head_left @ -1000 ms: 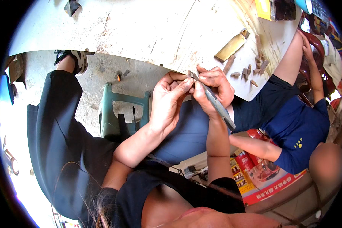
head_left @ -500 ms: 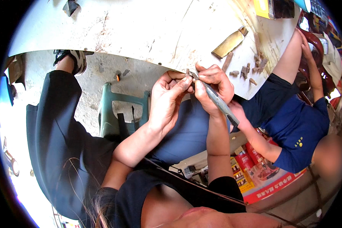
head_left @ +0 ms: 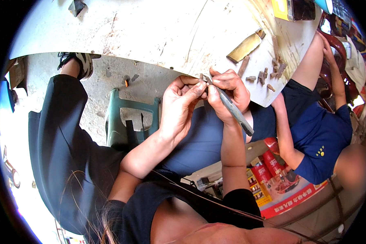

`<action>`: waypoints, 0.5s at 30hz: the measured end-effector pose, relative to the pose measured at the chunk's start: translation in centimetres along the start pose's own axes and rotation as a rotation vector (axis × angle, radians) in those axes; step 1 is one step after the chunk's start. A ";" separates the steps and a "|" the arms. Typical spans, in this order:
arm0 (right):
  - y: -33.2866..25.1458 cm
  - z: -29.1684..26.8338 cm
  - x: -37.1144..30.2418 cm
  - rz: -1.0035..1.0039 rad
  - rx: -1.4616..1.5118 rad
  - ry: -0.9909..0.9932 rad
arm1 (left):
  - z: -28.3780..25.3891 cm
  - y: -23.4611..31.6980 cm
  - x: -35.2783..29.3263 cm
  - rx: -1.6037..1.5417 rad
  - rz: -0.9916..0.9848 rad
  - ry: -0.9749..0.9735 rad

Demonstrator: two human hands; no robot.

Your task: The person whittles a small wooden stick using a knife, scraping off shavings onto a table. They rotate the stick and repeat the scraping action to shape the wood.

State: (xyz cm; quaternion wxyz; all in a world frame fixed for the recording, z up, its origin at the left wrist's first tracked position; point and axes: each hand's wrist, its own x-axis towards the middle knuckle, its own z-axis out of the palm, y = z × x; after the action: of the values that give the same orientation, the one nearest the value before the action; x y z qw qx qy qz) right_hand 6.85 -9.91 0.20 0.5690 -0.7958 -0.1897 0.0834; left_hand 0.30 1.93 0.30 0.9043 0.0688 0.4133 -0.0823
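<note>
My left hand [head_left: 184,99] is closed in a pinch on a small brown piece [head_left: 201,76], of which only a tip shows between the fingers. Wrapped in my right hand [head_left: 232,91] is a grey-handled knife [head_left: 236,113]. Its handle slants down to the right, and its front end meets the brown piece at my left fingertips. Both hands are together by the near edge of the white table [head_left: 150,36]. Several small brown chunks [head_left: 264,75] lie on the table right of my hands, beside a longer brown stick [head_left: 243,66].
A yellowish curved piece [head_left: 246,46] lies farther back on the table, with a yellow box [head_left: 281,9] at its far right. A green stool [head_left: 114,118] stands below the table's edge. Another person in a blue shirt [head_left: 325,138] sits close on my right.
The other person's near arm has moved from beside my right wrist up to the table's edge. My own hands and the knife have hardly moved.
</note>
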 end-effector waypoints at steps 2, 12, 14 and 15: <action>0.0 -0.1 0.0 -0.014 -0.017 -0.015 | 0.0 0.0 0.0 -0.001 -0.001 0.005; -0.4 -0.6 0.3 0.031 0.029 -0.071 | 0.0 -0.1 0.0 0.010 0.001 0.008; -0.3 -0.5 0.2 0.052 0.060 -0.041 | 0.0 -0.1 0.0 0.010 -0.002 0.012; -0.3 -0.3 0.1 0.066 0.078 -0.005 | 0.0 -0.1 -0.1 0.009 -0.004 0.017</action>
State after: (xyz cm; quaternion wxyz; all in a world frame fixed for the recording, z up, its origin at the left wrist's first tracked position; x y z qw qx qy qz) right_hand 6.99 -10.01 0.55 0.5959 -0.7788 -0.1614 0.1112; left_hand 0.25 1.82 0.35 0.9003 0.0727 0.4206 -0.0855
